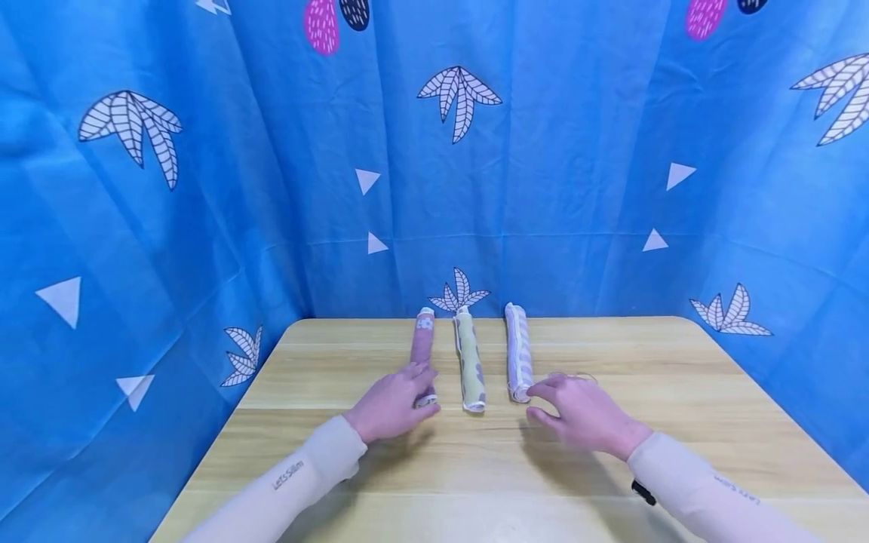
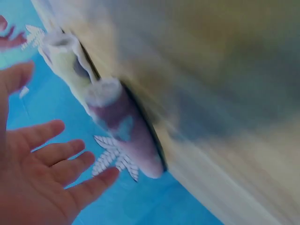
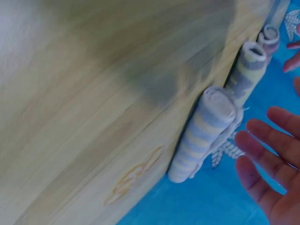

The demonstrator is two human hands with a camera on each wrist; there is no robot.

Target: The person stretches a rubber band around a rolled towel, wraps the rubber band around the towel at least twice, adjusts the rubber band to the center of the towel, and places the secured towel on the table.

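Three rolled cloths lie side by side on the wooden table, pointing away from me. The left one is a mauve roll (image 1: 422, 339) with a pale flower, the middle one a yellow-green roll (image 1: 470, 362) with dark patches, and the right one a lilac-and-white striped roll (image 1: 519, 351). My left hand (image 1: 397, 400) hovers over the near end of the mauve roll, fingers spread and relaxed; the left wrist view shows a gap to the roll (image 2: 124, 122). Beside the near end of the striped roll (image 3: 199, 136) is my right hand (image 1: 584, 411), its fingers loosely extended and holding nothing.
Thin yellowish loops (image 3: 133, 176), like rubber bands, lie on the table right of the striped roll, partly behind my right hand in the head view. A blue patterned curtain (image 1: 577, 151) hangs around the back and sides of the wooden table (image 1: 475, 483).
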